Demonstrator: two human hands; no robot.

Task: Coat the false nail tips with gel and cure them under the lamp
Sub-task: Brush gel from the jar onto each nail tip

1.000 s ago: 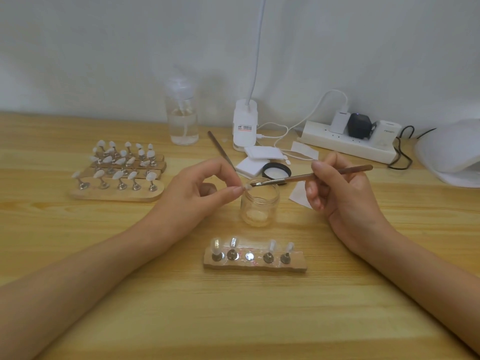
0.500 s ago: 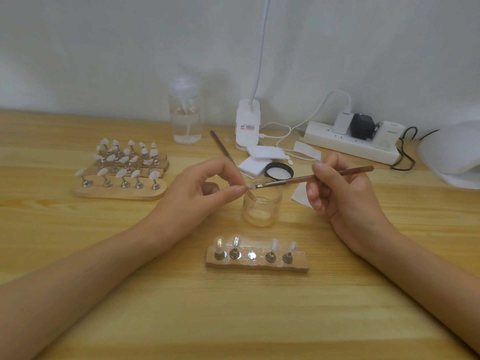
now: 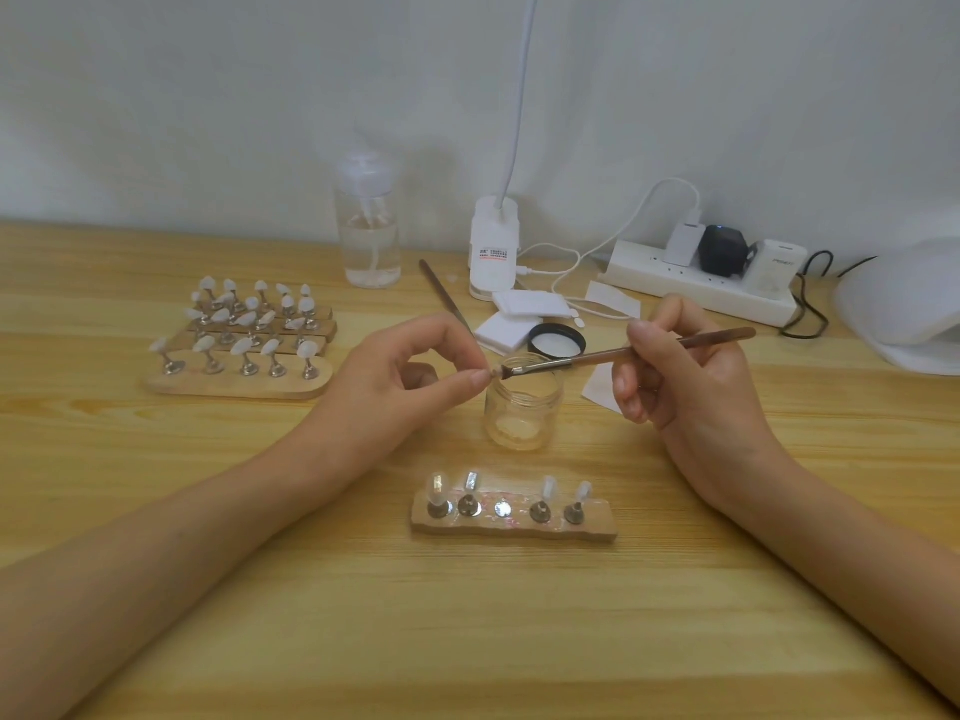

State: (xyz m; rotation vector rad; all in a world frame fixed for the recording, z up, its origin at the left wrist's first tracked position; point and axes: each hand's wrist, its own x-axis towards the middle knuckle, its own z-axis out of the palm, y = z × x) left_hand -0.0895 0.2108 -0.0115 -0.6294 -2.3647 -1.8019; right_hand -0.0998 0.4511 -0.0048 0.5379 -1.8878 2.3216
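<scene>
Nail tip [image 3: 495, 373] pinched by left hand [image 3: 405, 381] over jar [image 3: 522, 413]; right hand [image 3: 691, 376] grips brush [image 3: 587, 360], bristles still on tip. Coating likely ongoing, no curing yet.

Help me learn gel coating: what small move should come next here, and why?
Probably draw the brush along the nail tip to coat it: the right hand holds its bristles against the tip, which the left hand pinches over the open jar.
</scene>
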